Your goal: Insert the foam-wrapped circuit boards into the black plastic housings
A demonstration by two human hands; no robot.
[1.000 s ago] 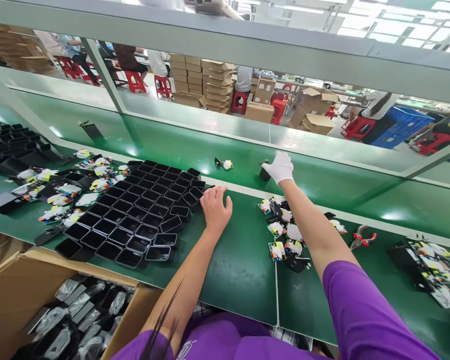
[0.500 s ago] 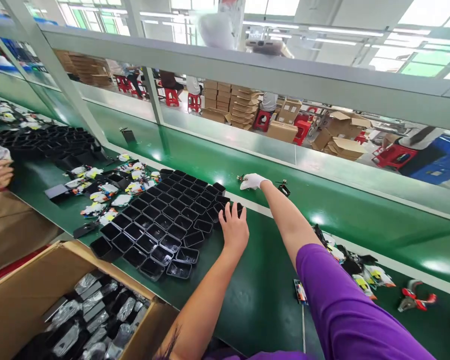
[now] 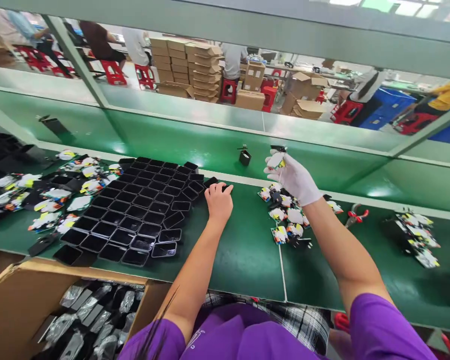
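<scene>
My bare left hand (image 3: 219,202) is curled over a small black plastic case (image 3: 227,188) at the right edge of the rows; its fingers cover most of it. Several open-topped black cases (image 3: 127,206) stand packed side by side to its left. My right hand (image 3: 298,180), in a white glove, is raised above the bench, closed on a small circuit board (image 3: 276,160) with white and yellow patches. A dark piece (image 3: 278,148) shows at its fingertips. Beneath that hand lies a loose cluster of similar circuit boards (image 3: 294,216).
More boards (image 3: 88,172) lie left of the cases. A cardboard box (image 3: 7,300) with wrapped dark parts stands at the front left. Red-handled pliers (image 3: 356,216) and another board pile (image 3: 416,232) lie right. A black case (image 3: 244,157) is on the green back panel.
My view has tilted down and turned right. My right hand has moved from the back panel to above the board cluster and now holds a board. My left hand's fingers have curled in.
</scene>
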